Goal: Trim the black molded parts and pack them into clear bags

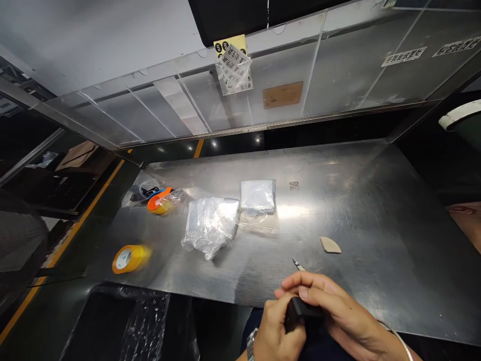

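Note:
Low at the table's front edge, my left hand (278,328) is closed around a small black object (302,308) whose kind I cannot make out. My right hand (340,308) meets it from the other side, thumb and curled fingers against the object's top; part of the object is hidden. Just beyond the right fingertips a slim metal tool with a pointed tip (297,263) shows; its rear part is covered by the hand, and I cannot tell whether it is held or lying. A beige wedge-shaped piece (330,245) lies a little farther to the right.
On the metal table (361,200) lie a stack of clear plastic bags (257,196), a crumpled plastic bag (211,224), a yellow tape roll (130,258) and an orange tape dispenser (160,200). A translucent panel (338,70) borders the back. Black plastic wrap (131,326) is at lower left.

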Tool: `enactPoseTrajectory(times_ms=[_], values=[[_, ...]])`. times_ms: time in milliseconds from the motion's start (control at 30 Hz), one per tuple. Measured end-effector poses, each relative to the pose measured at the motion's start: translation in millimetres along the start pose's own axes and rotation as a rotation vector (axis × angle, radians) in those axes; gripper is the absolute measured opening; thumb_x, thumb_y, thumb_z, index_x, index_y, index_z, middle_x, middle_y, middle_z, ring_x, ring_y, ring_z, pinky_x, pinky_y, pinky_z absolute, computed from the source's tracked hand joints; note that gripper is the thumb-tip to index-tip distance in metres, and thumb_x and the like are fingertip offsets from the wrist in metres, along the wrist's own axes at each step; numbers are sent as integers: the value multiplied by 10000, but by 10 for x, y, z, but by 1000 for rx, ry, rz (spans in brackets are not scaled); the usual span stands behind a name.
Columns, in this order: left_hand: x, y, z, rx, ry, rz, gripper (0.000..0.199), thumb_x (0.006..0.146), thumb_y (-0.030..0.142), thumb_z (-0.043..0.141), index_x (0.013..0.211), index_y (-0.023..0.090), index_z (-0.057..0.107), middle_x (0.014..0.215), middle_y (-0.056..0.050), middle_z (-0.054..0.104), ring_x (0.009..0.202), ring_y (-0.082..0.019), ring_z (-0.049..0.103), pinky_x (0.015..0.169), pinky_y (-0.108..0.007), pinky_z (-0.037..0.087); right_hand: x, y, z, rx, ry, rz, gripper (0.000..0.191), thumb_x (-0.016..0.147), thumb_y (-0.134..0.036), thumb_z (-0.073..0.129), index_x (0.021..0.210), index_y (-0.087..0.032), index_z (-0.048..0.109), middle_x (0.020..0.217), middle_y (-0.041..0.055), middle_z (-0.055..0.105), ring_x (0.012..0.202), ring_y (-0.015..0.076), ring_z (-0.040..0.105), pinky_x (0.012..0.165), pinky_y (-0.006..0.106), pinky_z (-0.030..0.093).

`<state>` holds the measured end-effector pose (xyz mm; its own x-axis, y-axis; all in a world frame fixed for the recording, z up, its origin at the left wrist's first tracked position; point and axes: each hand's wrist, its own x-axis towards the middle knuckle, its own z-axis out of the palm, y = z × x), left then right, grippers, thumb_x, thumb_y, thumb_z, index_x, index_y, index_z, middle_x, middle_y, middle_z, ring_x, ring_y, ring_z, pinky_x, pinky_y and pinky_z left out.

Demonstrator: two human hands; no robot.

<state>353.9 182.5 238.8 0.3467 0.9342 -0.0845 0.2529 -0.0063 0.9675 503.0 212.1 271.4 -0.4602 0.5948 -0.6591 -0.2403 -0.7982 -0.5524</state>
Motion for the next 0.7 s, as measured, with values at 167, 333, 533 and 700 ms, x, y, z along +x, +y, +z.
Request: enactPoseTrajectory(times_ms=[167,333,533,700], values=[[-107,-63,9,116,-18,-95,226,687,114,464,812,136,650,681,-59,652,605,-154,551,588,-259,435,33,-30,48,42,-61,45,187,705,-259,551,801,-173,686,957,57,678,982,209,592,882,312,448],[-107,-48,-30,49,-63,-188,325,701,132,487,973,182,658,896,-68,700,774,-200,610,731,-309,469,58,13,25,135,-76,46,224,686,-199,533,824,-155,704,948,73,689,957,209,614,887,325,457],[-73,-59,-44,-65,-41,-97,240,720,136,489,902,147,646,820,-77,685,728,-182,612,688,-281,477,59,21,53,128,-11,55,210,686,-226,577,851,-175,696,977,63,686,958,182,613,864,284,475],[-25,-216,57,-591,-8,-222,231,811,343,511,840,124,581,646,-74,663,535,-166,614,557,-284,470,123,35,-58,190,-83,17,360,604,-108,470,885,-179,683,959,67,689,749,177,645,640,294,522]])
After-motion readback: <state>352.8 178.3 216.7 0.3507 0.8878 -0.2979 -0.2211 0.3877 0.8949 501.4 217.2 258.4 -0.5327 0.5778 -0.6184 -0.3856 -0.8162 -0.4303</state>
